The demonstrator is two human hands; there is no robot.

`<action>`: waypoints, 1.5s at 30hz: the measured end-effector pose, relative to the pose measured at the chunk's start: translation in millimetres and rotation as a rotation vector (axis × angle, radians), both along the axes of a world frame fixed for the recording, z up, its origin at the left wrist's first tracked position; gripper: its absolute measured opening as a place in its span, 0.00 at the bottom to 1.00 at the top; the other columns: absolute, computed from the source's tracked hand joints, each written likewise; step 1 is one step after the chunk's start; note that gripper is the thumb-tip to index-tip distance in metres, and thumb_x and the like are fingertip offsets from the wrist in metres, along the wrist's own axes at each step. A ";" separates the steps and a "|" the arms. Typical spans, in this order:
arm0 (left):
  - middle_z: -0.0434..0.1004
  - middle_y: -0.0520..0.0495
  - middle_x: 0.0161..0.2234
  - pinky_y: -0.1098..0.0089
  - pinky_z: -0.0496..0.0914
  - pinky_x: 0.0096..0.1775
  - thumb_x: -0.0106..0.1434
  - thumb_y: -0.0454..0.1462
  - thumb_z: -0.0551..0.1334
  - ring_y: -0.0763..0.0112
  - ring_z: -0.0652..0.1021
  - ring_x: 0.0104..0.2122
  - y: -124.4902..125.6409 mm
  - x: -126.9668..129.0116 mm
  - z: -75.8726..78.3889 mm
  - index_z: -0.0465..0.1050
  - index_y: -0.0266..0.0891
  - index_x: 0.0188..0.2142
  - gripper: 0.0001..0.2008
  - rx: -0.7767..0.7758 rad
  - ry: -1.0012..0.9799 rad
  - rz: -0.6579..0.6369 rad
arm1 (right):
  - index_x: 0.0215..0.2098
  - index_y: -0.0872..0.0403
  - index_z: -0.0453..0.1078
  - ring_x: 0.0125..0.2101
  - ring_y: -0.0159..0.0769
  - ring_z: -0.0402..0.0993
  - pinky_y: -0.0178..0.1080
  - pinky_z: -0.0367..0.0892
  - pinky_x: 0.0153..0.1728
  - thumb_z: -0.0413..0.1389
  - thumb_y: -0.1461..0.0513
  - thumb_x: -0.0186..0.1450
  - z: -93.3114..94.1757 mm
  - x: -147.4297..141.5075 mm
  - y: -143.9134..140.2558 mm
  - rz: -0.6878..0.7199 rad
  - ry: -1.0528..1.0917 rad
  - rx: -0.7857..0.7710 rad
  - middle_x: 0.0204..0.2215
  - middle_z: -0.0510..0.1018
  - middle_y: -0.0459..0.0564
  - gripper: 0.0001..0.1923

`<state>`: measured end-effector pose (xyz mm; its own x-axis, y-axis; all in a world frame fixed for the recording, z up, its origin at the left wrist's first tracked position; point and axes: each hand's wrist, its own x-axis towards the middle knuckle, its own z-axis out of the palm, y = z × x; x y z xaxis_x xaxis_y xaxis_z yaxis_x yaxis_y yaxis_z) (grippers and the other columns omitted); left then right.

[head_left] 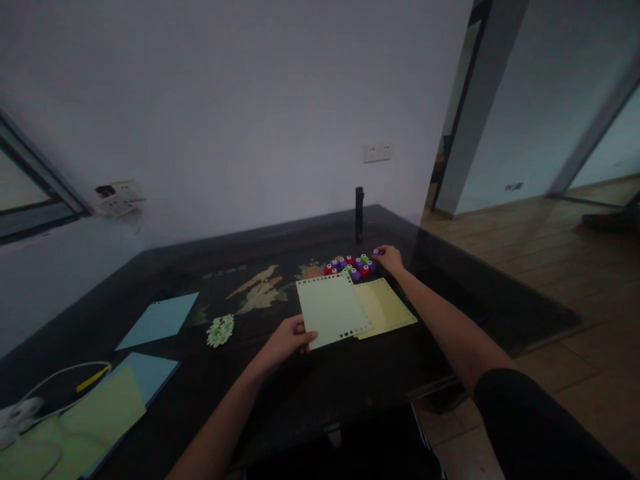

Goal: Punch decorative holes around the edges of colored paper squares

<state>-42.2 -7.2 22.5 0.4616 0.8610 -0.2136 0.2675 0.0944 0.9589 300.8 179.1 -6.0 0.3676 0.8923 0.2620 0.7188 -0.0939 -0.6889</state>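
The left hand (287,340) pinches the near corner of a pale green paper sheet with punched edges (333,308), probably to keep it flat on the dark lacquered table (350,380). At two o'clock from the sheet, the right hand (390,259) rests curled on a purple small craft punch (376,253) beside the cluster of coloured punches (350,265).

Left hand (286,341) on pale sheet (333,309), right hand (390,259) at punches (350,265)
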 end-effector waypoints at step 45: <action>0.73 0.51 0.24 0.73 0.64 0.27 0.54 0.39 0.65 0.75 0.71 0.22 -7.8 17.8 -5.4 0.67 0.32 0.49 0.24 -0.040 -0.100 -0.141 | 0.35 0.57 0.73 0.33 0.33 0.72 0.35 0.65 0.36 0.56 0.60 0.61 43.5 -43.7 -86.3 0.522 -0.037 0.160 0.33 0.78 0.51 0.08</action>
<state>-24.4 -15.0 17.1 0.5980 0.7779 -0.1932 0.1847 0.1008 0.9776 257.1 92.8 37.5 -0.1258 0.9017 0.4138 0.6657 0.3859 -0.6387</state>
